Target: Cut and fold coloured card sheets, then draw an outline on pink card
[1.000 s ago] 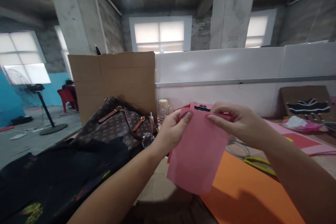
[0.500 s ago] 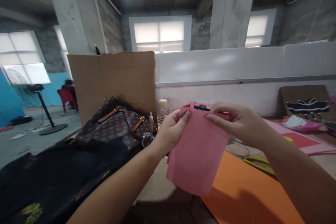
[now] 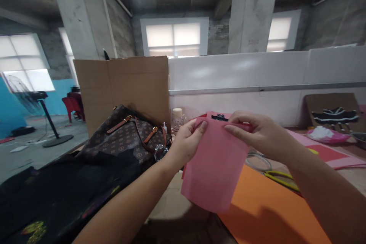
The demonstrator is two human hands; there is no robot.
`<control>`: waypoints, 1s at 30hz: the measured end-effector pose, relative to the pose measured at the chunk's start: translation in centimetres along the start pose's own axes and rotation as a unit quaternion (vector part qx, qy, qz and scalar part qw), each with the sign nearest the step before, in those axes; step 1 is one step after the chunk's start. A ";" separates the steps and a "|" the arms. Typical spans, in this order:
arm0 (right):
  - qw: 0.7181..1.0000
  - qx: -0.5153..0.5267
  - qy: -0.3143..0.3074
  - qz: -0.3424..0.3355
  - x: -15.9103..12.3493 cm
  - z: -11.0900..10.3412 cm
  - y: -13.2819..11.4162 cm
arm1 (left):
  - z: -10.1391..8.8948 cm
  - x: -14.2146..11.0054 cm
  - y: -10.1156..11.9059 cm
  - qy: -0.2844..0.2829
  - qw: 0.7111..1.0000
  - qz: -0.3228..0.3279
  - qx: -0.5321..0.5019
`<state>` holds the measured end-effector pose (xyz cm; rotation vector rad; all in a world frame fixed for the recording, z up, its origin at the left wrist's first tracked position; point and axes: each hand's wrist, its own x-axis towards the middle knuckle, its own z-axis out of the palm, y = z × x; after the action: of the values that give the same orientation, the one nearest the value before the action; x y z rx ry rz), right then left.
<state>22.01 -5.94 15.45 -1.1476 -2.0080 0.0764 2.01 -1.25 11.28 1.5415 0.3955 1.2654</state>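
Observation:
A pink sheet (image 3: 215, 167), thin like felt or paper, hangs in front of me from both hands. My left hand (image 3: 188, 137) pinches its top left corner, thumb on the near side. With thumb and fingers closed, my right hand (image 3: 251, 131) grips the top edge further right. Behind that edge shows a black piece with pale trim (image 3: 219, 117) on more pink material. A red strip peeks out along the left side. Below and to the right lies an orange sheet (image 3: 268, 209), partly shaded.
Yellow-handled scissors (image 3: 281, 179) lie beside my right forearm. A brown patterned handbag (image 3: 126, 133) and dark cloth (image 3: 71, 187) are at left, before a cardboard panel (image 3: 128, 87). A bottle (image 3: 177, 118) stands behind my left hand. Far left are a fan (image 3: 47, 118) and a seated person.

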 end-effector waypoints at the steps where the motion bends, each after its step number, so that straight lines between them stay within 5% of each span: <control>1: 1.000 -0.005 0.001 -0.002 0.0 0.0 0.0 | 0.0 0.0 0.0 0.000 1.000 0.000 -0.003; 4: 1.000 0.001 0.028 -0.004 0.1 0.2 0.1 | 0.1 0.0 0.1 0.014 1.000 -0.001 -0.004; 9: 0.978 0.123 0.164 0.048 0.3 0.8 0.4 | -0.1 0.1 0.5 0.062 0.995 0.012 -0.071; 15: 0.913 0.368 0.042 0.172 0.2 2.4 -0.8 | -0.4 0.0 1.1 0.097 0.993 0.050 -0.049; 20: 0.869 0.420 0.060 0.253 -0.1 3.1 -2.6 | -0.3 -0.1 1.4 0.100 0.992 0.057 -0.046; 30: 0.860 0.436 0.067 0.257 0.1 3.0 -2.0 | -0.7 0.1 1.4 0.081 0.994 0.056 -0.039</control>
<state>18.59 -6.08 14.26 -0.9810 -1.2269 1.0365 0.98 -1.33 12.44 1.4151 0.3626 1.4818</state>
